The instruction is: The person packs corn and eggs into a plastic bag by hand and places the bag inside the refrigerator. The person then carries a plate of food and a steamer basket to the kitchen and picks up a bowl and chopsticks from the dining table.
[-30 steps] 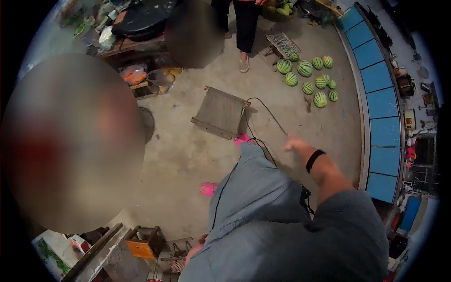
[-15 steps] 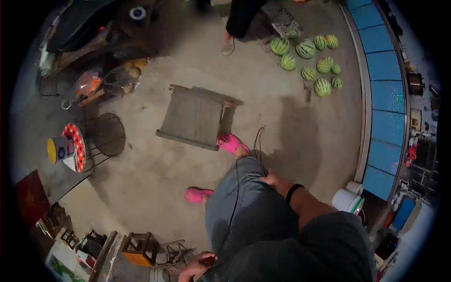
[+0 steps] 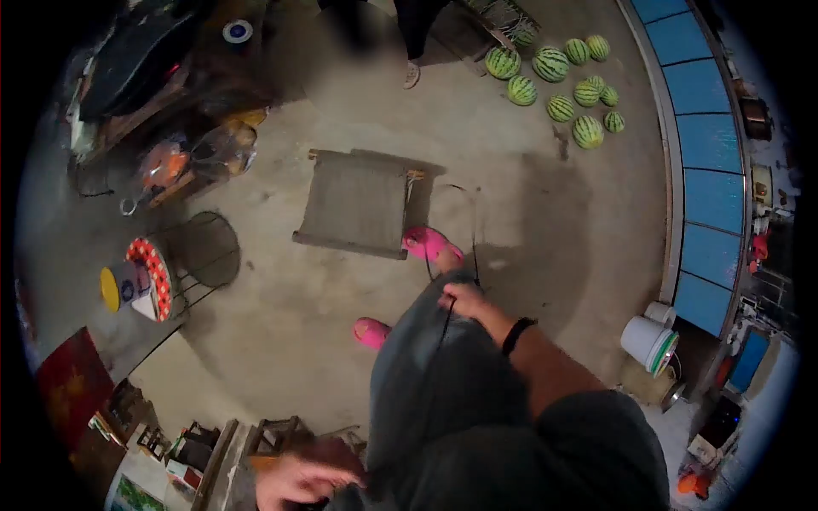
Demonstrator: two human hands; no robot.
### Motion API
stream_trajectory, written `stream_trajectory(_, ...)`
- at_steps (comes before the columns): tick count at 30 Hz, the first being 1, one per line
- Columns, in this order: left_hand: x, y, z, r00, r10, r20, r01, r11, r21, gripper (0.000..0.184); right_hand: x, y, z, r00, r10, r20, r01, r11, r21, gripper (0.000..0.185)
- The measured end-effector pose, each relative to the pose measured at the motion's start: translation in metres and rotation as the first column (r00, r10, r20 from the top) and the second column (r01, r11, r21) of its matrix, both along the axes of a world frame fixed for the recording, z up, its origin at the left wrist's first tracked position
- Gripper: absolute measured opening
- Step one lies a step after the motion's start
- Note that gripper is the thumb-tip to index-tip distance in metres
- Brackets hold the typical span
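My right hand (image 3: 462, 300), with a black band on its wrist, is closed around a thin black cord (image 3: 475, 230) above my knee. Part of the cord hangs in a loop in front of the hand, near my pink clog (image 3: 432, 244). Another stretch runs back over my grey trousers toward my left hand (image 3: 308, 475). That hand is at the lower edge, blurred, with its fingers drawn together where the cord leads. A low stool with a grey fabric seat (image 3: 354, 204) stands on the floor just ahead of my foot.
Several watermelons (image 3: 551, 65) lie at the far right, near another person's dark-clothed legs (image 3: 415, 34). To the left stands a wire-frame stand (image 3: 209, 249) beside a red-patterned round rim (image 3: 152, 277). White buckets (image 3: 648, 342) are at right, wooden stools (image 3: 277, 434) at lower left.
My right hand has lifted off my thigh and moved left and forward with the cord. My left hand has moved left, away from my leg. The cord's front loop has shifted.
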State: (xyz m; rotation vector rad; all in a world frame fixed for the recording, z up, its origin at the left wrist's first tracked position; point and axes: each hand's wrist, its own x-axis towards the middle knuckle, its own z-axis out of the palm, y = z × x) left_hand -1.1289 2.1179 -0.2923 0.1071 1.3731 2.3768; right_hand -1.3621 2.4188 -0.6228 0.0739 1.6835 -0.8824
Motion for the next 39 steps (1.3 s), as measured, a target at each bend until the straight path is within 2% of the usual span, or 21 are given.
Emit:
stream_trajectory(1, 0.015, -0.008, 0.009, 0.983, 0.115, 0.142, -0.111, 0.993, -0.035, 0.044, -0.021, 0.006, 0.02, 0.733, 0.574, -0.364, -0.554, 0.815, 0.171, 0.025)
stream_trajectory(2, 0.033, -0.013, 0.014, 0.937, 0.237, 0.256, -0.197, 0.965, -0.174, 0.038, -0.037, 0.019, 0.026, 0.652, 0.481, -0.585, -0.536, 0.839, 0.093, 0.023)
stream_trajectory(3, 0.05, -0.019, 0.018, 0.861, 0.362, 0.358, -0.258, 0.917, -0.305, 0.032, -0.058, 0.03, 0.047, 0.745, 0.436, -0.504, -0.455, 0.886, 0.094, 0.023)
stream_trajectory(4, 0.066, -0.019, 0.019, 0.768, 0.502, 0.398, -0.267, 0.815, -0.514, 0.024, -0.085, 0.03, 0.088, 0.622, 0.583, -0.522, -0.534, 0.804, 0.262, 0.021)
stream_trajectory(6, 0.086, -0.019, 0.021, 0.74, 0.528, 0.418, -0.04, 0.654, -0.756, 0.015, -0.118, 0.047, 0.15, 0.526, 0.546, -0.653, -0.583, 0.79, 0.191, 0.027)
stream_trajectory(7, 0.102, -0.011, 0.02, 0.743, 0.518, 0.423, -0.026, 0.655, -0.755, 0.015, -0.118, 0.052, 0.194, 0.561, 0.461, -0.687, -0.582, 0.81, 0.068, 0.03)
stream_trajectory(9, 0.129, 0.002, 0.016, 0.826, 0.478, 0.301, 0.107, 0.39, -0.914, 0.019, -0.094, 0.025, 0.319, 0.599, 0.628, -0.497, -0.607, 0.76, 0.23, 0.031)
stream_trajectory(11, 0.131, 0.025, 0.027, 0.868, 0.432, 0.245, 0.089, 0.35, -0.932, 0.02, -0.059, 0.021, 0.407, 0.571, 0.622, -0.536, -0.667, 0.732, 0.139, 0.028)
stream_trajectory(16, 0.124, 0.053, 0.07, 0.919, 0.321, 0.23, 0.134, 0.294, -0.946, 0.038, 0.032, 0.033, 0.495, 0.612, 0.618, -0.493, -0.723, 0.69, -0.031, 0.028)
stream_trajectory(18, 0.107, 0.065, 0.116, 0.852, 0.44, -0.285, -0.296, -0.045, -0.954, 0.063, 0.065, 0.008, 0.511, 0.57, 0.6, -0.561, -0.778, 0.613, -0.134, 0.027)
stream_trajectory(22, 0.095, 0.073, 0.176, 0.705, -0.133, -0.697, -0.709, -0.16, -0.687, 0.084, 0.117, -0.085, 0.522, 0.231, 0.787, -0.572, -0.971, 0.218, -0.093, 0.027)
stream_trajectory(23, 0.091, 0.075, 0.188, 0.712, -0.103, -0.694, -0.698, -0.204, -0.686, 0.084, 0.132, -0.102, 0.521, 0.191, 0.791, -0.581, -0.981, 0.166, -0.097, 0.027)
stream_trajectory(25, 0.093, 0.079, 0.203, 0.844, -0.143, -0.516, -0.519, 0.021, -0.854, 0.064, 0.159, -0.126, 0.517, 0.296, 0.638, -0.711, -0.9, -0.063, -0.432, 0.026)
stream_trajectory(26, 0.111, 0.077, 0.197, 0.853, -0.094, -0.514, -0.517, -0.009, -0.856, 0.064, 0.16, -0.134, 0.515, 0.261, 0.655, -0.709, -0.893, -0.114, -0.435, 0.026)
stream_trajectory(28, 0.15, 0.069, 0.174, 0.926, 0.301, -0.229, -0.288, 0.167, -0.943, 0.033, 0.145, -0.146, 0.514, 0.197, 0.779, -0.596, -0.912, -0.078, -0.403, 0.025)
stream_trajectory(30, 0.194, 0.087, 0.147, 0.818, 0.488, -0.303, -0.45, 0.216, -0.867, 0.022, 0.129, -0.144, 0.479, 0.152, 0.931, -0.332, -0.918, 0.008, -0.397, 0.024)
stream_trajectory(31, 0.216, 0.094, 0.136, 0.837, 0.509, -0.201, -0.356, 0.228, -0.906, 0.022, 0.128, -0.133, 0.455, 0.172, 0.959, -0.227, -0.905, 0.063, -0.42, 0.023)
stream_trajectory(33, 0.257, 0.11, 0.129, 0.798, 0.601, 0.044, -0.173, 0.299, -0.939, 0.022, 0.13, -0.125, 0.421, -0.052, 0.891, -0.452, -0.933, -0.205, -0.296, 0.026)
stream_trajectory(34, 0.277, 0.121, 0.126, 0.728, 0.663, 0.176, -0.099, 0.355, -0.93, 0.023, 0.138, -0.132, 0.429, -0.103, 0.9, -0.423, -0.956, -0.207, -0.208, 0.026)
stream_trajectory(38, 0.365, 0.228, 0.087, 0.416, 0.812, 0.409, -0.487, 0.579, -0.654, 0.023, 0.183, -0.169, 0.435, 0.025, 0.769, -0.639, -0.897, -0.266, -0.354, 0.027)
stream_trajectory(39, 0.387, 0.272, 0.068, 0.501, 0.756, 0.421, -0.492, 0.649, -0.58, 0.022, 0.204, -0.173, 0.436, -0.046, 0.76, -0.649, -0.858, -0.362, -0.363, 0.027)
